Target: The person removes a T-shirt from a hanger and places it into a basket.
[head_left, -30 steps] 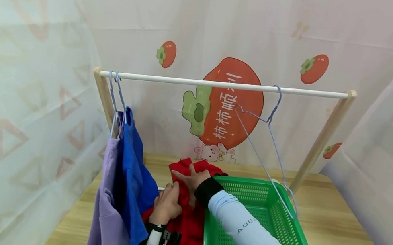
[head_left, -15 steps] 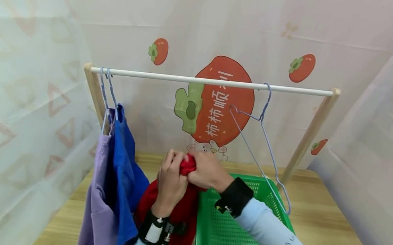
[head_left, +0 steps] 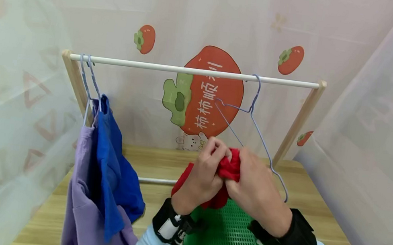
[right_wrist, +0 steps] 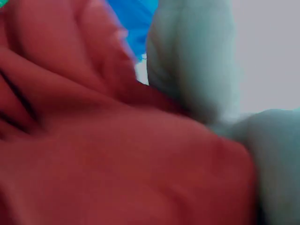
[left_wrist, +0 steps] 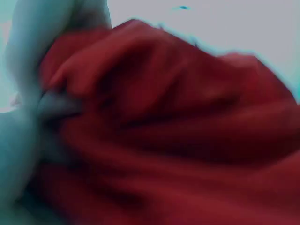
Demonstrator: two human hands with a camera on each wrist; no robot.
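Note:
Both hands hold a bunched red garment (head_left: 231,165) in front of the rack, above the far end of the green basket (head_left: 223,242). The left hand (head_left: 202,178) grips it with curled fingers, and the right hand (head_left: 259,190) grips it close beside. Folds of the red garment (left_wrist: 168,117) fill much of the left wrist view. In the right wrist view the cloth (right_wrist: 117,154) lies against the thumb and a finger, blurred. The garment's kind cannot be told. Behind the right hand, a bare blue-violet hanger (head_left: 252,106) hangs from the rail.
A white rail (head_left: 159,67) runs between two wooden posts. At its left end hang a blue garment (head_left: 113,165) and a purple garment (head_left: 81,190) on hangers. A lower white bar (head_left: 157,181) crosses above the wooden tabletop (head_left: 156,156).
The hands were spread on the red garment at the left of the basket, then gathered it up. They have lifted it and moved right, over the basket. The head view has shifted.

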